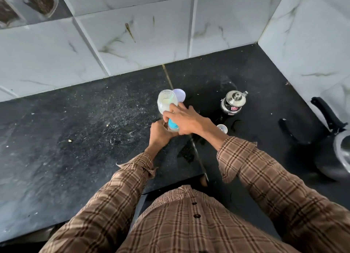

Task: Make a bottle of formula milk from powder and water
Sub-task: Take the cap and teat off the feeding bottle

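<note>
Clear plastic baby bottle (166,103) held between both hands over black stone counter (85,129); round white lid (180,94) just behind it, steel kettle (234,102) right, small clear cup (222,128) before kettle.

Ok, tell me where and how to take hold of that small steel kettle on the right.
Take the steel kettle by its round body, coming from its near right side. It stands upright on the black counter with its spout pointing away to the right, and the small lid knob on top offers little to hold. No handle shows from this view, so a wrap around the belly looks safest.
</note>
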